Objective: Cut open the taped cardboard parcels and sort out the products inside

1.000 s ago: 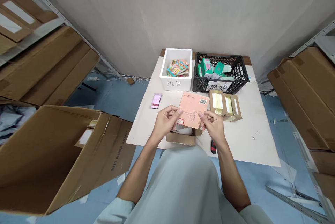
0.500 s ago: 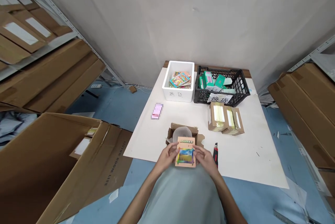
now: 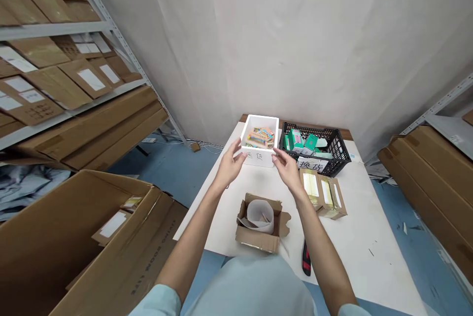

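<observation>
My left hand (image 3: 229, 164) is open at the near left corner of the white foam box (image 3: 260, 159), fingers apart. At the near right corner of that box, my right hand (image 3: 287, 167) is open too, holding nothing. Several colourful booklets (image 3: 266, 133) lie inside the box, and a motion-blurred book (image 3: 256, 141) is among them. Closer to my body, an opened small carton (image 3: 256, 238) holds a curled translucent white sheet (image 3: 260, 213). Below my right forearm lies a red and black utility knife (image 3: 306, 260), partly hidden by the arm.
A black crate (image 3: 337, 154) with green boxes stands right of the foam box. Two taped cartons (image 3: 330, 197) sit before it on the white table (image 3: 364, 227). A large open carton (image 3: 155, 242) stands at left, near shelves of boxes (image 3: 70, 69). More large cartons (image 3: 432, 158) are at right.
Both hands have moved forward from the small carton to the foam box and let go of the book, which is now blurred inside it. The view has tilted up.
</observation>
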`<state>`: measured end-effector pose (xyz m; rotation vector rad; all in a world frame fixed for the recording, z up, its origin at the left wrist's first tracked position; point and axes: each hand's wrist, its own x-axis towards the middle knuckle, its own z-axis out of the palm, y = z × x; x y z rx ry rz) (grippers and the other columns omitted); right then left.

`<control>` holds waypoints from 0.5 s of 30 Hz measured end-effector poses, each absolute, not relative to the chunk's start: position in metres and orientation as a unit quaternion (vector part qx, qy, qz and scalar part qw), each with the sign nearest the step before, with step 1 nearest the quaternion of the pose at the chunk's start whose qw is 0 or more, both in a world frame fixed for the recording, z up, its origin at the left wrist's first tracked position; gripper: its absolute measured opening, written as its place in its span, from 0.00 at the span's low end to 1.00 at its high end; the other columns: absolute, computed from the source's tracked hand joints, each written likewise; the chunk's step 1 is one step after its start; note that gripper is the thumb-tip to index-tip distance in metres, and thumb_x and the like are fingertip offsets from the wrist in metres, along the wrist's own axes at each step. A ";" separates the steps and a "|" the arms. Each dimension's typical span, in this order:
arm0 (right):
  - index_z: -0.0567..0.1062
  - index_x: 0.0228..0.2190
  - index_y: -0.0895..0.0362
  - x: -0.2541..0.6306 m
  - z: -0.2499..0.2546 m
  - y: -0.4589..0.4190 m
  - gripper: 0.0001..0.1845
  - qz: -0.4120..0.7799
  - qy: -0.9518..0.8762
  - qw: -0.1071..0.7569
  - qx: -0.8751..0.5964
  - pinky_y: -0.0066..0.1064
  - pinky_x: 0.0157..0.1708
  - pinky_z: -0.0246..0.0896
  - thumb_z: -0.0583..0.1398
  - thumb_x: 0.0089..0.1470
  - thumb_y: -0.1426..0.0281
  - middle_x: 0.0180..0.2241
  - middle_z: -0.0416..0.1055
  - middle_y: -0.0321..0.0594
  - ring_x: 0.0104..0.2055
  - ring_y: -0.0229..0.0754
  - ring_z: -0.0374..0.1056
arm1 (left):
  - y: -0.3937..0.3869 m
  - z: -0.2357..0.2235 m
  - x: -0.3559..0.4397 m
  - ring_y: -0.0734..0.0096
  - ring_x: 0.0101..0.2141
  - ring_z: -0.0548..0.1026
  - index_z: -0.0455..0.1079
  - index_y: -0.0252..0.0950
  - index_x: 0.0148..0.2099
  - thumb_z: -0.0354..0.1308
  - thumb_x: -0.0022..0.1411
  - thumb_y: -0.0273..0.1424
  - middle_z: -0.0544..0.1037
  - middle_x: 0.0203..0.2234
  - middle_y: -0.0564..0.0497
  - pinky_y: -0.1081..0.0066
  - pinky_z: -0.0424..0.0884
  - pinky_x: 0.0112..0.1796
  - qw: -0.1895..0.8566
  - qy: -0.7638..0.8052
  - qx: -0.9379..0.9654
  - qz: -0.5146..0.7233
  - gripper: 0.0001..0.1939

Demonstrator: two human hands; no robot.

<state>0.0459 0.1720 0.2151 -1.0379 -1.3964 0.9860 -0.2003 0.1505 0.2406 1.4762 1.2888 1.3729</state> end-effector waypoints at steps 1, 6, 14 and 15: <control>0.84 0.59 0.53 0.048 0.221 0.173 0.32 0.404 -0.598 0.544 -0.428 0.51 0.67 0.73 0.67 0.63 0.47 0.63 0.81 0.50 0.63 0.57 0.79 | 0.153 0.247 -0.205 0.56 0.56 0.80 0.74 0.38 0.66 0.65 0.77 0.41 0.78 0.62 0.41 0.52 0.82 0.56 0.358 0.501 0.575 0.540 0.21; 0.85 0.55 0.54 0.084 0.154 0.124 0.33 0.394 -0.575 0.513 -0.501 0.53 0.66 0.74 0.65 0.62 0.43 0.62 0.81 0.54 0.64 0.59 0.77 | 0.121 0.205 -0.221 0.48 0.69 0.73 0.75 0.45 0.69 0.66 0.74 0.48 0.77 0.67 0.40 0.50 0.71 0.68 0.359 0.531 0.559 0.526 0.27; 0.85 0.46 0.55 0.134 -0.013 -0.005 0.41 0.534 -0.362 0.335 -0.686 0.53 0.55 0.81 0.66 0.48 0.34 0.55 0.83 0.60 0.54 0.62 0.83 | 0.033 0.040 -0.242 0.41 0.71 0.73 0.72 0.33 0.69 0.53 0.72 0.65 0.71 0.72 0.27 0.48 0.71 0.68 0.537 0.722 0.325 0.293 0.44; 0.85 0.46 0.55 0.130 -0.017 -0.012 0.40 0.539 -0.356 0.346 -0.680 0.51 0.53 0.82 0.65 0.50 0.34 0.56 0.83 0.59 0.53 0.60 0.83 | 0.026 0.031 -0.242 0.41 0.70 0.74 0.71 0.32 0.70 0.52 0.72 0.68 0.70 0.72 0.25 0.49 0.72 0.67 0.554 0.716 0.315 0.284 0.47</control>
